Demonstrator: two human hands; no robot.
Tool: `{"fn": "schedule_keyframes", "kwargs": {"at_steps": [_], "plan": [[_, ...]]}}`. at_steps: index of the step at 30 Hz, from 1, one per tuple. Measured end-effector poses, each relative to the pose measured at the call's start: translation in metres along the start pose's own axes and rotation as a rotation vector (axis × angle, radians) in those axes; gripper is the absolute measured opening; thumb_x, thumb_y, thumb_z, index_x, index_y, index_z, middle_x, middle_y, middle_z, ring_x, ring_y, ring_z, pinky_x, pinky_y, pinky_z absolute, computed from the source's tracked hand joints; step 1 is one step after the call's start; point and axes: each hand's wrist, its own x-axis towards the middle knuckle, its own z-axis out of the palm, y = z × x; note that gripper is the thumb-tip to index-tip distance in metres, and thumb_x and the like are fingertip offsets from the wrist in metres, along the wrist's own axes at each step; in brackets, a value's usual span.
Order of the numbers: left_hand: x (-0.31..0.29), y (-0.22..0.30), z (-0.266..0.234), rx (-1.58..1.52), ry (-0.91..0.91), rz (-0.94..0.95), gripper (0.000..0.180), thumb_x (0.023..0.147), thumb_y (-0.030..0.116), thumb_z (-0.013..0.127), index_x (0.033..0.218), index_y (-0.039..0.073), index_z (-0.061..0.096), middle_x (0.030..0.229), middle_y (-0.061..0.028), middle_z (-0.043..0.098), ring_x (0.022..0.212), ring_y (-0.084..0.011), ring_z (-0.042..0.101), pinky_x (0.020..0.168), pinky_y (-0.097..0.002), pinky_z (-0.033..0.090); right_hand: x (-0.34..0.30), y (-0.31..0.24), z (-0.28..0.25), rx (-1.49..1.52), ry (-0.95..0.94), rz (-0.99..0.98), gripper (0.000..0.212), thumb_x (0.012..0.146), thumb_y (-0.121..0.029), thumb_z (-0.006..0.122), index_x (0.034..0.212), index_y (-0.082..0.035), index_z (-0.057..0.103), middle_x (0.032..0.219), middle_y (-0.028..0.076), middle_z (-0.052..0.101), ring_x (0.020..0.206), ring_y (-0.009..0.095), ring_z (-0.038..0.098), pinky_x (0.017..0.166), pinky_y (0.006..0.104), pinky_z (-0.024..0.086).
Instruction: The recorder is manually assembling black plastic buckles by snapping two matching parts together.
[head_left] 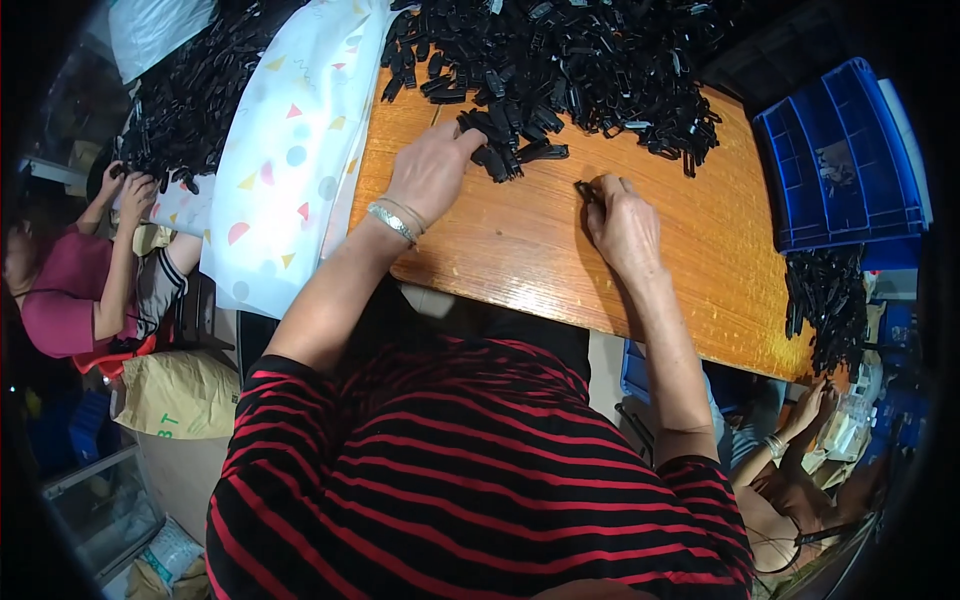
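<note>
Small black clip-like pieces (pixel 610 70), elongated, glossy in spots, heaped on far side of wooden table (pixel 520 245). Left hand (pixel 428 172): fingers curled onto heap's near-left edge, grip can't be told. Right hand (pixel 628 225): fingers pinched together on one dark piece (pixel 585 189).

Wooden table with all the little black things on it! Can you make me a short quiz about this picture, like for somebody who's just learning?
1. Pick one: where does the person in the striped top wear a bracelet?
(a) left wrist
(b) right wrist
(c) both wrists

2. True or false: the right hand holds a small black piece.

3. In a word: at which end of the wooden table is the blue crate, left or right?

Key: 1. (a) left wrist. 2. True. 3. Right.
</note>
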Motion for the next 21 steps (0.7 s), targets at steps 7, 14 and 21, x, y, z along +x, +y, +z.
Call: {"fn": "schedule_keyframes", "kwargs": {"at_steps": [7,14,21], "plan": [[-0.002,-0.009,0.006,-0.023,0.037,0.103,0.023,0.076,0.002,0.064,0.099,0.008,0.065,0.088,-0.0115,0.056,0.087,-0.0305,0.059,0.070,-0.0399,0.050,-0.022,0.003,0.003,0.149,-0.023,-0.215,0.025,0.081,-0.004,0.067,0.106,-0.007,0.066,0.092,0.015,0.059,0.078,0.034,0.062,0.067,0.0423,0.052],[-0.011,-0.010,-0.001,-0.023,0.050,0.108,0.024,0.079,0.005,0.067,0.103,0.007,0.064,0.092,-0.0109,0.054,0.089,-0.0314,0.057,0.075,-0.0396,0.048,-0.026,-0.001,0.002,0.321,-0.087,-0.217,0.026,0.081,-0.004,0.071,0.106,-0.003,0.065,0.091,0.012,0.066,0.083,0.027,0.067,0.070,0.0356,0.054],[-0.029,0.010,-0.014,-0.427,-0.018,0.005,0.022,0.080,0.002,0.067,0.102,0.004,0.062,0.092,-0.0086,0.055,0.077,-0.0214,0.059,0.068,-0.0313,0.050,-0.020,-0.042,-0.002,0.845,-0.142,-0.080,0.034,0.081,-0.002,0.073,0.113,-0.001,0.061,0.100,0.008,0.069,0.092,0.013,0.065,0.081,0.0273,0.053]]}}
